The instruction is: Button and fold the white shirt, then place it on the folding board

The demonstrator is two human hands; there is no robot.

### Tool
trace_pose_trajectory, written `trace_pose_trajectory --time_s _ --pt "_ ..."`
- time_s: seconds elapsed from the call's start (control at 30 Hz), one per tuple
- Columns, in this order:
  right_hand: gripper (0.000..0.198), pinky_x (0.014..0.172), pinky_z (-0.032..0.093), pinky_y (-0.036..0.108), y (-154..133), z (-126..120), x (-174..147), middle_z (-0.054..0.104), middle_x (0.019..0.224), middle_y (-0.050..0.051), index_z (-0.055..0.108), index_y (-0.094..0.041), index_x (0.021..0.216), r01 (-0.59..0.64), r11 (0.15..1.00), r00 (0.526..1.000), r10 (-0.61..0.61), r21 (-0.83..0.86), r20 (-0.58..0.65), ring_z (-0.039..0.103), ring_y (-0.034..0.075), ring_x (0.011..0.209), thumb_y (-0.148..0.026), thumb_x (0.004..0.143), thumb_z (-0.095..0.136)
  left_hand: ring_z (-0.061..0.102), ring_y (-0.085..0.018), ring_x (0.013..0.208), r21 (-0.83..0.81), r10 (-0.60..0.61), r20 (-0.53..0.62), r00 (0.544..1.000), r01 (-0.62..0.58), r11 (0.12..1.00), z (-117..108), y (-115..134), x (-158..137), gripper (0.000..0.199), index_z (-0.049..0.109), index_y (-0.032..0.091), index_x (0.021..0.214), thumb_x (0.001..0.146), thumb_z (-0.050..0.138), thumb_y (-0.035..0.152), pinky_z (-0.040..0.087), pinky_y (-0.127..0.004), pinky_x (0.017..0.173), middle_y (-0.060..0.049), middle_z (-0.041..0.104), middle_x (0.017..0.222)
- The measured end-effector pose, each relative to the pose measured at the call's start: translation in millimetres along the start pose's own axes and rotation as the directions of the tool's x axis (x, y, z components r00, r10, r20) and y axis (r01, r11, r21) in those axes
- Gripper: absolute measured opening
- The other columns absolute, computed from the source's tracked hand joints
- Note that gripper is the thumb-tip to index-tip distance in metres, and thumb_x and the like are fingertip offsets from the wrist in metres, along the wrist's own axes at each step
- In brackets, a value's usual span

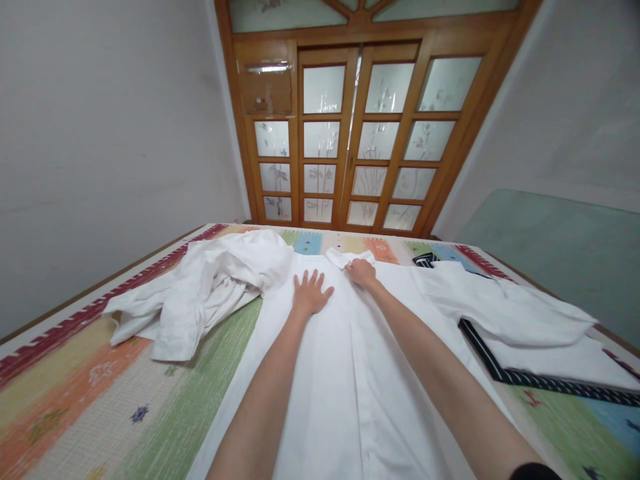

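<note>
Shirt (327, 360) filled lower centre; we pressed our left hand (312, 294) flat, ungripping; our right hand (361, 273) pinched its collar (341, 257).

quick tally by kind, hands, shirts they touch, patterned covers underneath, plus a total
Hands: 2, the left hand lying flat and the right hand gripping at the collar
Shirts touched: 1, the white shirt
Patterned covers: 1, the multicoloured cover
Total: 4
</note>
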State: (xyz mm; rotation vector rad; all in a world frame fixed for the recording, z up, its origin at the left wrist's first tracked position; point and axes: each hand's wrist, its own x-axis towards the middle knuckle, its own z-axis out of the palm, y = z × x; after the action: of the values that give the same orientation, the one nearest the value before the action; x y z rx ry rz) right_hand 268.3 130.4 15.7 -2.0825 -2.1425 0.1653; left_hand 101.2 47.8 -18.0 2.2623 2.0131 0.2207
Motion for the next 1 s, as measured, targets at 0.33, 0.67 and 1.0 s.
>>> trace_pose_trajectory --time_s 0.33,0.67,1.0 --pt "0.024 0.070 0.042 0.025 13.8 21.8 -6.3 0.074 0.098 0.008 0.070 -0.019 0.094 0.102 0.989 0.976 -0.079 0.105 -0.204 0.066 0.021 0.093 -0.027 0.091 0.047 0.011 -0.032 0.150 -0.015 -0.003 -0.002 1.000 0.003 1.000 -0.9 1.2 -0.2 0.073 0.027 0.022 0.154 0.093 0.018 0.061 0.004 -0.059 0.119 -0.003 0.018 0.163" --pt "0.023 0.079 0.046 0.027 26.9 35.6 4.1 0.072 0.094 0.006 0.070 -0.020 0.092 0.242 0.940 0.932 -0.156 0.242 -0.327 0.064 0.020 0.090 -0.014 0.081 0.051 0.013 -0.031 0.150 0.000 -0.004 -0.005 1.000 0.004 1.000 -3.0 1.7 -1.9 0.072 0.029 0.024 0.154 0.094 0.017 0.062 0.006 -0.058 0.119 -0.004 0.021 0.162" --pt "0.038 0.086 0.049 0.034 35.8 37.4 21.3 0.060 0.123 0.009 0.060 -0.022 0.115 0.318 0.899 0.897 -0.182 0.300 -0.404 0.061 0.022 0.102 -0.019 0.077 0.065 0.013 -0.031 0.150 0.005 -0.003 -0.023 1.000 0.003 1.000 0.3 0.7 -0.5 0.071 0.029 0.026 0.153 0.093 0.017 0.062 0.006 -0.058 0.120 -0.003 0.021 0.162"
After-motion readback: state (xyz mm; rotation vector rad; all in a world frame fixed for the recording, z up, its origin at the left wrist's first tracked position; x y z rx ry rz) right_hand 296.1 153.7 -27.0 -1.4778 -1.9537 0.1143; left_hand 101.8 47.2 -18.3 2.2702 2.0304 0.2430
